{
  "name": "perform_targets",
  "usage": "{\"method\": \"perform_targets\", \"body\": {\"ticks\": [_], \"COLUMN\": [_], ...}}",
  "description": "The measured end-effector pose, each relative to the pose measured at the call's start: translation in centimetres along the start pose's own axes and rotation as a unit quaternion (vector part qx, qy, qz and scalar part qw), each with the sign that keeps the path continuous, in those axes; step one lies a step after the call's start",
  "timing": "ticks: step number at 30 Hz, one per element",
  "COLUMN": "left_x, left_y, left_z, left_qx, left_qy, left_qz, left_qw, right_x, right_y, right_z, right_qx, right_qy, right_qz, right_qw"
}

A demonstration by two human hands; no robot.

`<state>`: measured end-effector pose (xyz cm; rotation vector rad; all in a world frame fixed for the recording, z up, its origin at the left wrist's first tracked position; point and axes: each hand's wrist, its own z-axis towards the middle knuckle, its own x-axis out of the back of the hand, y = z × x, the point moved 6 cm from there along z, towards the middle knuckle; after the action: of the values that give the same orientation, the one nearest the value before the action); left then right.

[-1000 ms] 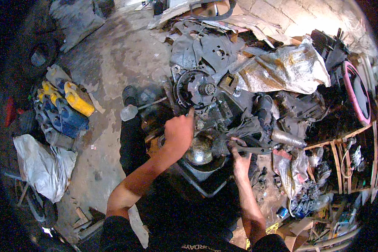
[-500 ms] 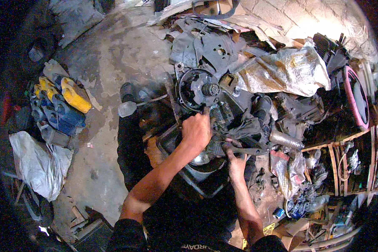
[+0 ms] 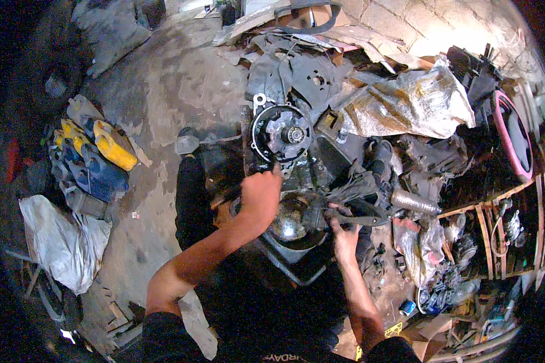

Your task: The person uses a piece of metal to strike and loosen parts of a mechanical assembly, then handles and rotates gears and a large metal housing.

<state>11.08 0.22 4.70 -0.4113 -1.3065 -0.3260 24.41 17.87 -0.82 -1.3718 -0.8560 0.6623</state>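
A round metal housing (image 3: 258,145) with an open rim and a splined shaft (image 3: 293,135) at its middle sits in front of me. At its lower edge is my left hand (image 3: 261,196), curled closed, with one finger reaching the rim; whatever its fingers hold, if anything, is hidden. Lower right, my right hand (image 3: 345,237) is closed around a long dark-grey tool (image 3: 366,220) that looks like pliers. Between my hands, a shiny round metal bowl (image 3: 289,227) lies in a black tray (image 3: 297,273). Dark rags (image 3: 356,184) lie beyond my right hand.
Yellow and blue containers (image 3: 112,145) and a whitish sack (image 3: 69,242) lie on the floor at left. A silvery stained sheet (image 3: 409,103) is at upper right, near a pink-rimmed oval (image 3: 507,133). A metal cylinder (image 3: 415,202) and clutter lie at right.
My left hand has shifted left and down along the housing's lower edge, uncovering more of the bowl. The view has tilted slightly; my right hand still grips the grey tool.
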Motion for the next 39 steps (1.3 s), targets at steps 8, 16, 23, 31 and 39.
{"method": "perform_targets", "body": {"ticks": [8, 16, 23, 31, 39], "left_x": [0.0, -0.3, -3.0, 0.1, 5.5], "left_y": [-1.1, -1.0, -0.7, -2.6, -7.8], "left_z": [-1.9, -2.8, -2.4, -3.4, 5.9], "left_qx": [-0.039, -0.045, -0.036, -0.061, 0.06], "left_qy": [-0.053, -0.072, -0.142, -0.08, 0.298], "left_qz": [-0.002, 0.016, 0.005, 0.0, -0.297], "left_qw": [0.998, 0.996, 0.989, 0.995, 0.905], "right_x": [-0.2, -3.1, -9.3, -7.0, -8.9], "right_y": [-1.9, -8.4, -11.3, -10.1, -10.2], "right_z": [1.1, 2.5, 2.1, 5.1, 4.5], "right_qx": [0.023, 0.178, 0.452, 0.436, 0.455], "right_qy": [-0.004, -0.021, -0.266, -0.219, -0.283], "right_qz": [-0.007, -0.085, -0.225, -0.374, -0.37], "right_qw": [1.0, 0.98, 0.821, 0.789, 0.759]}}
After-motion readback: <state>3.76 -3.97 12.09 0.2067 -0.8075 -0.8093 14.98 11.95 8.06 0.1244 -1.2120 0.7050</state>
